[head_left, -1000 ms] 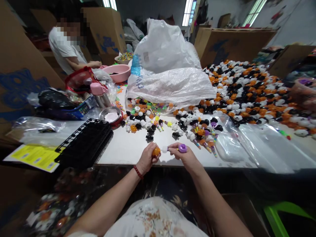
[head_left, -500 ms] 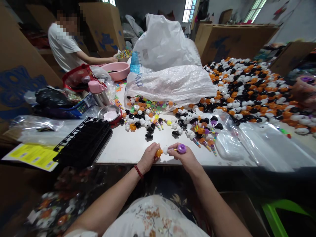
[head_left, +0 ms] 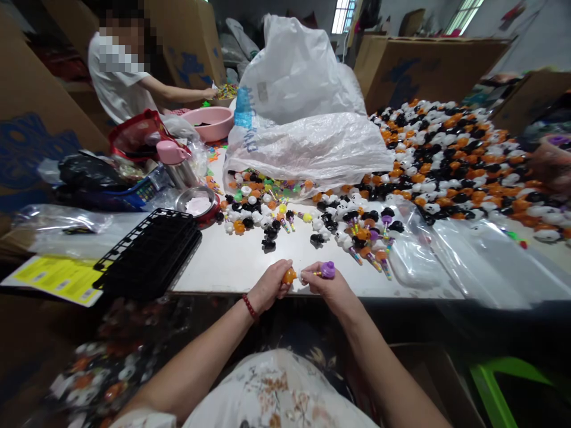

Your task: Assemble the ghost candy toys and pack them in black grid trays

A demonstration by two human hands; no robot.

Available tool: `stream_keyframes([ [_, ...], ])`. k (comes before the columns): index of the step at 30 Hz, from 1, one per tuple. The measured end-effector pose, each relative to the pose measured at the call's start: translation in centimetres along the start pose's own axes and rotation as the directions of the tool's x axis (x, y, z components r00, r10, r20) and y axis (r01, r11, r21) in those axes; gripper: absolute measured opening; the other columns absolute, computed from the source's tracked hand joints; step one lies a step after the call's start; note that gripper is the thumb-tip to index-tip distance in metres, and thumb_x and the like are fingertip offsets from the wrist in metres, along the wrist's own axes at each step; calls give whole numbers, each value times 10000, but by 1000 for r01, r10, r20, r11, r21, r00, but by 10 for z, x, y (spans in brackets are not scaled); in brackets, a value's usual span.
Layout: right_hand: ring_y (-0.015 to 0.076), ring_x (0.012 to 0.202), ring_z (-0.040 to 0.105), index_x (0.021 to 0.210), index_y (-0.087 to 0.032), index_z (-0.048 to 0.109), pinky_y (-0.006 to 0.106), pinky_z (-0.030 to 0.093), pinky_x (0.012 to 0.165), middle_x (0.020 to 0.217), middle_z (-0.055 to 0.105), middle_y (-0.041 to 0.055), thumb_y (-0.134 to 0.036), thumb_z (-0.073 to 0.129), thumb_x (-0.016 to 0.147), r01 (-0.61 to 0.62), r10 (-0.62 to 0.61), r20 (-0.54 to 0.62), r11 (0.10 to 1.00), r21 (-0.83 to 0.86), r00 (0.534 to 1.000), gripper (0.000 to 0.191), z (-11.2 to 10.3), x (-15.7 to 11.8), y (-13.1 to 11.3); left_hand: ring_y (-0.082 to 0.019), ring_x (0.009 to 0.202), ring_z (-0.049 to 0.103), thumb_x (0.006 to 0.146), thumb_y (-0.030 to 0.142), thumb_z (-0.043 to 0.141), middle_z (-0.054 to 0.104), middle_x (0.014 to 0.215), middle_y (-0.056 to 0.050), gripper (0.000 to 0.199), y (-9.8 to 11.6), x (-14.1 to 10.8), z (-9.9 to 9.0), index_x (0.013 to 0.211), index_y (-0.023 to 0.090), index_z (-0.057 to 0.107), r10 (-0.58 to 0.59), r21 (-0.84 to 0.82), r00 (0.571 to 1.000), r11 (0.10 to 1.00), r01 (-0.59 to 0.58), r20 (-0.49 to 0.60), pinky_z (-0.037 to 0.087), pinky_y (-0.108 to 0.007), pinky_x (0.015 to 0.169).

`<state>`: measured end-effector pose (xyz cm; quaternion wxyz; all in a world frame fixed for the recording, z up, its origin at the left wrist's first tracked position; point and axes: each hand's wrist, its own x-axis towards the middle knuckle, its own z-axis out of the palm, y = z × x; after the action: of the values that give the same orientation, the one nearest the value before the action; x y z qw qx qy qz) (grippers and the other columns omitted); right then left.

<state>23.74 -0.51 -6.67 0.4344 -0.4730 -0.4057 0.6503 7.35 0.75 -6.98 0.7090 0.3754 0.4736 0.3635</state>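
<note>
Over the tabletop's near edge (head_left: pixel 223 286), I have my left hand (head_left: pixel 269 288) gripping an orange piece (head_left: pixel 289 276), my right hand (head_left: pixel 331 285) a purple piece (head_left: pixel 328 269), close together, presumably for control.

The hands (head_left: pixel 270 286) have drawn closer together, and a co-worker's hand (head_left: pixel 209 94) has reached a bowl (head_left: pixel 223 103).
</note>
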Motion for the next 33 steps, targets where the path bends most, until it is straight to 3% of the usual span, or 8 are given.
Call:
stream_keyframes([
  [12,93,529,445,795,-176,605,241,310,532,655,632,-6,-443,791,705,10,-17,64,994,107,998,338,12,0,20,-57,353,270,823,580,535,425,483,69,385,-5,3,2,771,211,438,-95,27,995,995,95,19,179,-168,349],
  [17,81,503,392,825,-176,621,243,287,493,697,614,-4,-499,756,715,118,-117,-133,993,1,984,368,-7,16,4,-83,397,327,879,683,363,452,536,43,500,-1,13,-3,800,206,492,122,151,980,984,-98,-159,255,-200,396],
  [20,86,522,404,949,-194,620,252,325,499,844,635,27,-517,697,758,300,-330,-368,944,-137,869,383,-48,33,-30,-131,592,493,903,554,460,536,714,-7,357,8,21,-18,826,211,524,452,464,817,845,-265,-357,411,-238,556],
  [23,173,749,561,1157,-198,589,329,457,669,1046,629,92,-536,620,794,313,-541,-465,819,-480,701,497,-98,51,-62,-208,889,555,837,346,627,544,1026,-78,229,15,30,-39,1013,214,566,705,778,650,565,-276,-282,468,-326,800],
  [26,283,1073,530,1240,-172,563,440,429,905,1275,521,163,-490,647,758,114,-692,-429,591,-798,581,583,-124,60,-74,-272,1033,524,784,241,672,467,1176,-121,375,16,41,-55,1141,208,562,723,907,680,357,-222,-118,457,-404,900],
  [28,305,1090,511,1224,-165,569,468,408,934,1267,509,177,-491,638,759,32,-686,-403,526,-850,606,573,-118,60,-67,-270,1007,529,775,220,675,476,1100,-104,282,14,47,-61,1041,198,583,693,918,715,335,-212,-87,459,-425,913],
  [30,271,941,550,1166,-171,579,440,451,848,1097,583,141,-536,603,782,63,-563,-382,615,-786,732,530,-95,53,-48,-239,961,541,763,223,688,484,1018,-72,196,12,51,-63,912,192,565,694,880,705,416,-229,-144,463,-419,919],
  [33,198,726,536,1071,-189,574,339,463,674,855,617,54,-579,549,818,110,-282,-229,819,-564,932,466,-46,36,-11,-167,843,580,770,299,705,516,917,-21,243,13,49,-57,856,195,503,574,597,726,751,-283,-379,508,-357,828],
])
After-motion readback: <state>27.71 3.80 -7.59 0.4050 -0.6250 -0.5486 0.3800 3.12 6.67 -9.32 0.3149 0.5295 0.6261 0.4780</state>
